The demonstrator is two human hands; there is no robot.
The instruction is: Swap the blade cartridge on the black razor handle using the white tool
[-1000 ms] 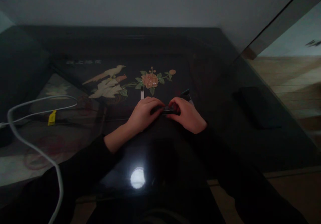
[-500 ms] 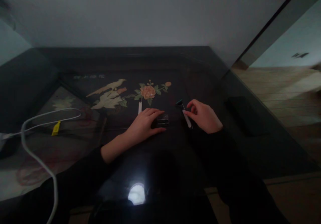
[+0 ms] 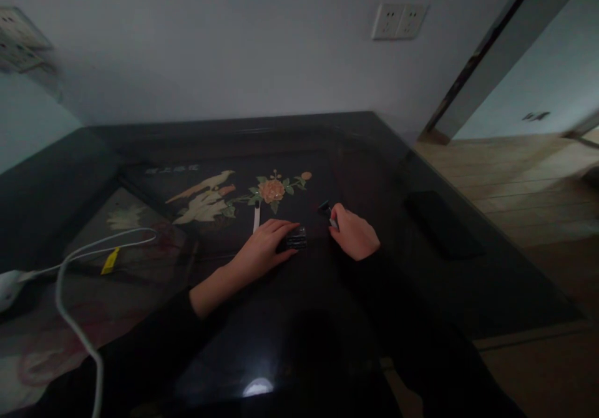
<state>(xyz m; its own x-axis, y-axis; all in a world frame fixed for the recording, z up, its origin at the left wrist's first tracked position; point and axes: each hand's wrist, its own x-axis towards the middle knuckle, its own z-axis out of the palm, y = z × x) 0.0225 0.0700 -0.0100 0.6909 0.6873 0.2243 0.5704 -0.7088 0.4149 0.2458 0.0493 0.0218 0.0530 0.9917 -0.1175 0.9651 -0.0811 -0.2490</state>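
Observation:
My right hand (image 3: 356,233) is closed around the handle of a razor (image 3: 324,207), whose dark head with a greenish edge sticks out to the left, just above the tabletop. My left hand (image 3: 263,246) rests on the table with thumb and fingers around a small dark, shiny ridged case (image 3: 296,238). Its right end shows between the fingertips; the rest is hidden by the hand. Just behind the left hand lies a narrow white strip-like handle (image 3: 257,214) with a dark tip, partly covered by the fingers.
The glossy dark table (image 3: 299,349) bears a bird-and-flower picture (image 3: 271,190). A flat black object (image 3: 442,224) lies to the right. On the left a white cable (image 3: 77,324) with a yellow tag (image 3: 110,261) loops across. Wall sockets (image 3: 399,20) are behind.
My right hand has gone from pinching the razor on the table to wrapping round its handle, with the head turned left. My left hand stays on the case. The view has tilted up.

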